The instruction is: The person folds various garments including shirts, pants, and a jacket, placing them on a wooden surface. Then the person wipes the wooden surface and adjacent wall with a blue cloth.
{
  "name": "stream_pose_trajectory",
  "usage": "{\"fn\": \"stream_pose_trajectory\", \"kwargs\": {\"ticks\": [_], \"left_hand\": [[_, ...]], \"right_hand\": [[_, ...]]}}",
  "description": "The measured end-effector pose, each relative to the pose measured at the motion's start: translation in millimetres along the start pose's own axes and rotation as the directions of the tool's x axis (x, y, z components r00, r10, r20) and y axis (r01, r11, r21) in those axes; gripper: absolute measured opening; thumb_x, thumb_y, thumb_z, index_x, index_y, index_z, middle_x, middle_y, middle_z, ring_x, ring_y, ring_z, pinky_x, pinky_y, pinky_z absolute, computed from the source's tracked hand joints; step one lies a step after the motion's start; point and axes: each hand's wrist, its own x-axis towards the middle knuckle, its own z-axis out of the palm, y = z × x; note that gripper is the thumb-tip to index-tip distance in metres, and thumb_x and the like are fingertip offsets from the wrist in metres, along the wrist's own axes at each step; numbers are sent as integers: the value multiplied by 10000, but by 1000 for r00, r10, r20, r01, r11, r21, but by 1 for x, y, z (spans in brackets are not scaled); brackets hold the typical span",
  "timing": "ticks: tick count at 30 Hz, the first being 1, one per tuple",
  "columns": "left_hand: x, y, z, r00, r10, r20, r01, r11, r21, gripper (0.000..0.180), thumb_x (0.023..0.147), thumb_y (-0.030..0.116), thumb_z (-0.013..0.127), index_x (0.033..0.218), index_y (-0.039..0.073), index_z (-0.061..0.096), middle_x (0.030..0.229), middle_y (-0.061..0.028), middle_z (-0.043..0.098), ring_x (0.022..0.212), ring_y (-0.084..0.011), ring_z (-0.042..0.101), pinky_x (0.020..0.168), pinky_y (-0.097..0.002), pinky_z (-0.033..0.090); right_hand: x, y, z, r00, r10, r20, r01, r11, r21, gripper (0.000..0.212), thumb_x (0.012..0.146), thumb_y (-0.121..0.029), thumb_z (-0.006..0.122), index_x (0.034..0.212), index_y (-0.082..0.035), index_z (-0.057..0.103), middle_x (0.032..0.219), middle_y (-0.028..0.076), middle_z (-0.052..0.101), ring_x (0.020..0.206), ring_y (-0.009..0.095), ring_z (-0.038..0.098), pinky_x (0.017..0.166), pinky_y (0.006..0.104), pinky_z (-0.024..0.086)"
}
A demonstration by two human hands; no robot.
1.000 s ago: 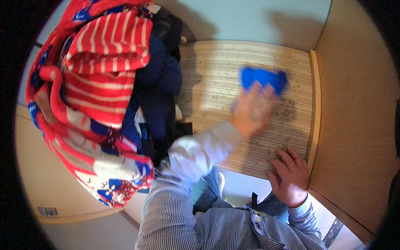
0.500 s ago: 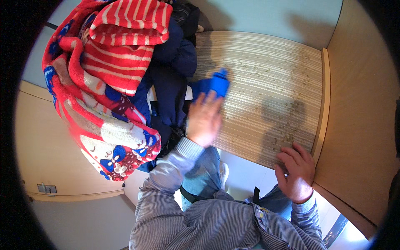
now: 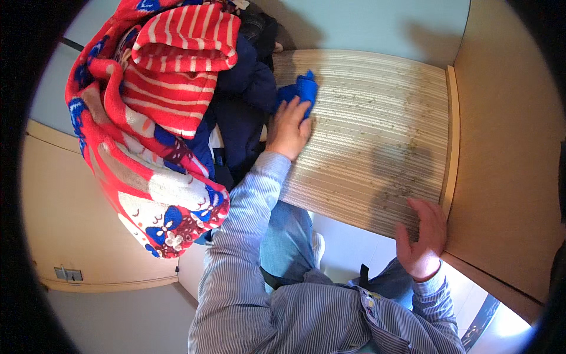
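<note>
My left hand (image 3: pixel 289 131) reaches forward with its fingers on a bright blue cloth (image 3: pixel 306 89), bunched up on a striped beige surface (image 3: pixel 359 135). Part of the cloth lies under the fingers and beside dark clothing. Small dark crumbs or specks dot the striped surface, mostly toward its right side. At the near right corner of that surface is my right hand (image 3: pixel 425 239), holding nothing, its thumb spread away from the fingers.
A heap of dark navy clothing (image 3: pixel 239 127) borders the striped surface on the left. Over it lies a red patterned fleece (image 3: pixel 177 177) with a striped part. A wooden panel (image 3: pixel 501 153) rises at the right, a pale blue-grey wall (image 3: pixel 371 26) at the back.
My left hand has moved away from me, pushing the blue cloth farther back along the clothing's edge. My right hand has stayed near the corner, its fingers shifting slightly.
</note>
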Motion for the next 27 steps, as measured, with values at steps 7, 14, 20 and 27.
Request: {"fn": "stream_pose_trajectory", "kwargs": {"ticks": [7,14,20,27], "left_hand": [[-39,103,43,827,548,127,-552,834,-3,414,740,248,596,1146,189,533,1292,-96,428,1219,-341,343,987,-519,266],[-19,141,58,604,789,111,-758,612,-225,454,665,226,648,1108,188,557,1258,-48,464,1242,-294,322,956,-532,288],[93,42,52,960,280,-1,-279,954,107,347,799,237,524,1133,144,546,1258,-112,471,1160,-341,415,987,-424,324],[46,67,54,894,434,114,-446,886,129,456,759,243,559,1205,182,487,1318,-97,406,1193,-381,363,978,-502,287]], "right_hand": [[-3,1,3,999,1,-36,0,1000,25,344,663,-77,616,980,31,536,943,196,555,901,354,527,843,439,383],[-11,5,2,988,-61,-143,59,998,-15,259,650,-52,568,905,-5,557,866,133,575,844,313,550,850,480,376],[-11,8,7,988,-51,-143,48,999,-26,235,643,-61,587,874,-26,560,808,119,583,783,307,558,830,466,383],[-10,7,9,988,-48,-150,49,999,-1,236,657,-56,596,887,-23,556,815,95,595,773,286,566,811,438,402]]}}
